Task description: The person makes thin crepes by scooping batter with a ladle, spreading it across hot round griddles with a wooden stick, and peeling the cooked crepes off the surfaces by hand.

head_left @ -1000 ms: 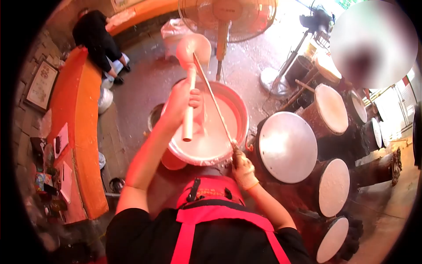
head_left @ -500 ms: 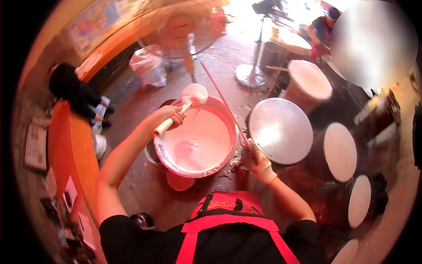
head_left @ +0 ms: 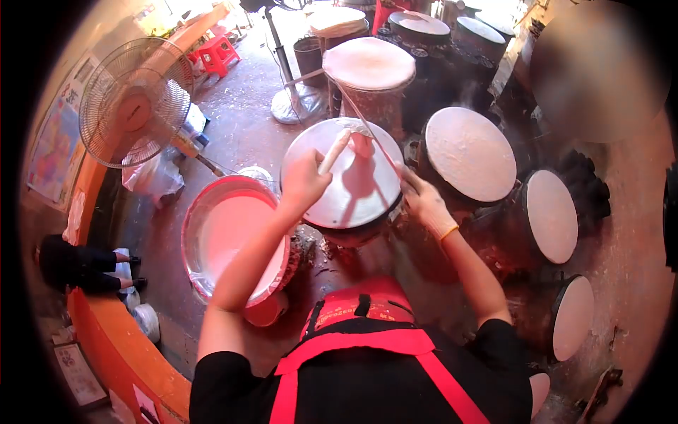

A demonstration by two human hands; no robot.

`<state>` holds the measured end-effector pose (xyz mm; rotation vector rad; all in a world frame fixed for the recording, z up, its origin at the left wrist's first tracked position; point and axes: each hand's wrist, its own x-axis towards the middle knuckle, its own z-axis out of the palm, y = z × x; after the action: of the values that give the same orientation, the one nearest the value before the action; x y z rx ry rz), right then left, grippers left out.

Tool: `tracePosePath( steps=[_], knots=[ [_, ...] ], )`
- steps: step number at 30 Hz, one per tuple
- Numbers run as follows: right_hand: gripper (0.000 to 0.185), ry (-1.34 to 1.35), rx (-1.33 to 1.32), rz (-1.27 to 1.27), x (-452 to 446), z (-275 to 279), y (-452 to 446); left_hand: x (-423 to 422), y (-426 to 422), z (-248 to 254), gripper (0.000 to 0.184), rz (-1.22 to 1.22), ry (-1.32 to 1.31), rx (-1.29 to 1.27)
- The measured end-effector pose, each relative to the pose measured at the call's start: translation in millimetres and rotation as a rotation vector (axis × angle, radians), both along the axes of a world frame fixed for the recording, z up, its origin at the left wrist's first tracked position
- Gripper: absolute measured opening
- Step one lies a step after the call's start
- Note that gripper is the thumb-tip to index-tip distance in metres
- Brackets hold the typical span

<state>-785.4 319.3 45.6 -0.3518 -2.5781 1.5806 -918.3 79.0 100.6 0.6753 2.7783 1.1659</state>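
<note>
My left hand [head_left: 307,184] is closed around the pale handle of a ladle [head_left: 334,152]. The ladle is over the round metal griddle [head_left: 311,152], its bowl partly hidden by the handle, with a shadow on the plate below. My right hand [head_left: 429,207], at the griddle's right edge, grips a long thin stick [head_left: 371,131] that slants up and left across the plate. Left of the griddle stands a large tub [head_left: 189,244] with pale batter [head_left: 244,222] in it; my left forearm hides part of it.
More round griddles with pale sheets, one close [head_left: 470,152] and another [head_left: 552,215], curve along the right. A sheet-topped stand [head_left: 369,63] is ahead. A fan [head_left: 138,102] and a red stool [head_left: 215,55] are at left. Another person's dark-clothed legs [head_left: 92,265] show at far left.
My view has turned right. The ladle has gone from above the tub to over the griddle in my left hand. My right hand still holds the stick, now across the plate.
</note>
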Motion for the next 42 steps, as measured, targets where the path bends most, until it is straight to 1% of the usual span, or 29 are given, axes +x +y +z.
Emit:
tracePosePath(
  steps=[1,2,3,5,7,8,9,10,12,13,14,15,16,17,18,19,20,22,24,26,29,30,32,33,35,39,40,41,42],
  knots=[
    [0.04,-0.279,-0.46,-0.082,16.7,13.2,3.6,-0.6,15.3,-23.2,0.03,0.042,-0.06,0.045],
    [0.039,-0.201,-0.673,-0.094,28.9,-24.3,7.3,0.2,27.2,-41.0,0.029,0.088,-0.121,0.091],
    [0.04,-0.04,-0.674,-0.099,36.7,-69.7,6.0,6.7,43.9,-51.8,0.028,0.157,-0.237,0.201],
    [0.041,0.202,-0.24,-0.14,47.0,-142.5,3.5,10.2,77.3,-73.4,0.026,0.283,-0.328,0.375],
    [0.04,0.075,0.306,-0.194,60.2,-130.2,-3.9,-4.7,98.2,-111.6,0.025,0.353,-0.306,0.487],
    [0.041,-0.025,0.402,-0.189,62.2,-125.2,-7.8,-8.7,104.9,-121.8,0.025,0.386,-0.294,0.54],
    [0.041,-0.101,0.407,-0.208,57.7,-122.0,-11.2,-2.2,111.3,-92.0,0.022,0.43,-0.404,0.623],
    [0.041,-0.178,0.413,-0.228,51.3,-120.1,-15.7,-4.7,110.8,-78.7,0.022,0.429,-0.378,0.678],
    [0.042,-0.105,0.396,-0.304,26.3,-126.9,-22.5,-20.9,107.8,-58.3,0.026,0.423,-0.322,0.791],
    [0.042,-0.072,0.386,-0.343,11.6,-129.6,-26.2,-29.9,100.2,-45.9,0.025,0.346,-0.366,0.88],
    [0.043,-0.208,0.242,-0.282,-5.8,-102.9,-27.3,-37.5,91.2,-30.6,0.025,0.263,-0.409,0.969],
    [0.042,-0.122,0.064,-0.295,-24.3,-108.8,-27.7,-39.3,86.0,-8.5,0.022,0.221,-0.456,1.068],
    [0.04,0.315,0.212,-0.365,-50.1,-159.5,-27.4,-39.3,82.3,15.5,0.018,0.178,-0.503,1.168],
    [0.038,0.071,-0.249,-0.339,-57.7,-136.9,-27.0,-39.4,74.5,26.7,0.015,0.134,-0.55,1.268],
    [0.037,-0.179,-0.703,-0.298,-59.0,-111.3,-29.3,-41.9,56.8,27.2,0.015,0.094,-0.714,1.26],
    [0.037,-0.112,-1.046,-0.321,-57.7,-112.3,-30.6,-46.2,31.7,26.9,0.014,0.051,-0.878,1.247],
    [0.037,-0.085,-1.077,-0.372,-50.0,-111.2,-39.0,-48.2,7.9,25.9,0.014,0.004,-1.044,1.231],
    [0.038,-0.021,-1.134,-0.47,-20.5,-110.1,-60.7,-21.9,-31.8,11.8,0.012,0.099,-1.021,1.185],
    [0.039,0.085,-0.968,-0.634,6.4,-125.8,-96.5,15.4,-69.3,-25.6,0.012,0.295,-1.068,1.112],
    [0.041,0.078,-0.989,-0.739,10.1,-115.5,-132.3,59.4,-100.2,-44.8,0.015,0.394,-1.092,1.086],
    [0.044,0.071,-1.014,-0.705,-29.8,-109.1,-157.5,103.8,-150.1,-80.5,0.02,0.455,-1.281,1.242],
    [0.045,0.032,-0.918,-0.694,-50.2,-107.0,-160.5,116.1,-162.6,-87.9,0.022,0.471,-1.308,1.261],
    [0.047,-0.049,-0.726,-0.67,-90.9,-104.2,-162.9,134.9,-178.6,-92.6,0.025,0.645,-1.284,1.242],
    [0.046,-0.011,-0.717,-0.638,-108.9,-109.0,-162.0,143.4,-193.8,-103.3,0.021,0.547,-1.265,1.299],
    [0.045,0.002,-0.768,-0.529,-126.7,-107.0,-156.4,150.6,-202.5,-110.9,0.016,0.686,-1.171,1.295],
    [0.043,-0.159,-0.88,-0.283,-90.3,-91.5,-121.7,161.0,-229.7,-133.3,0.009,0.857,-1.112,1.24],
    [0.041,-0.141,-0.873,-0.286,-71.0,-94.3,-115.4,162.3,-233.5,-134.4,0.009,0.929,-1.092,1.208],
    [0.041,-0.143,-0.898,-0.35,-47.2,-82.6,-117.3,164.4,-245.4,-147.8,0.008,0.87,-1.096,1.178],
    [0.036,-0.101,-0.783,-0.469,-31.8,-90.6,-116.8,165.5,-251.5,-155.5,0.008,0.864,-1.101,1.213]
  ],
)
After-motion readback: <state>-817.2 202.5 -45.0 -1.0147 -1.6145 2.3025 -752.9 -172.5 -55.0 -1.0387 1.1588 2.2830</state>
